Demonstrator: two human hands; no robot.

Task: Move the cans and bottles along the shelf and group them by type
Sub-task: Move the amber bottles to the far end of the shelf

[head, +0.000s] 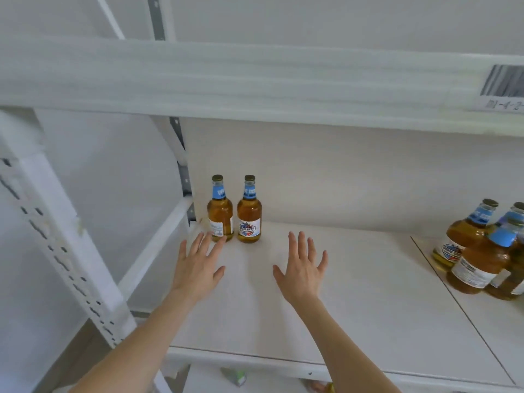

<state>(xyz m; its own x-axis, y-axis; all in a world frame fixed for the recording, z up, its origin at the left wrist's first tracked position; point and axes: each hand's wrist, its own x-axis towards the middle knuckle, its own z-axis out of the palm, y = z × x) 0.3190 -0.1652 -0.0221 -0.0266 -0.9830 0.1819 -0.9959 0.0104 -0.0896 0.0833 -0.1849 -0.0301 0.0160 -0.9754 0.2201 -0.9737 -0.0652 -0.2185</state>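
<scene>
Two open hands are reaching over a white shelf (pixel 354 293) with bottles at both ends.
A cluster of amber bottles (pixel 476 262) is standing at the shelf's right edge, well apart from the hands. The left hand (pixel 195 268) and right hand (pixel 302 270) are stretching forward, fingers straight and spread, holding nothing. A pair of upright bottles (pixel 249 217) is standing side by side in the far left corner, just beyond the left fingertips.

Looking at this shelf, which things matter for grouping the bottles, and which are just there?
For the job: back-left bottle, bottle beside it, bottle cluster at the right edge, shelf board, left hand and right hand, both empty.
Just there: barcode label, upper beam, slotted upright.
</scene>
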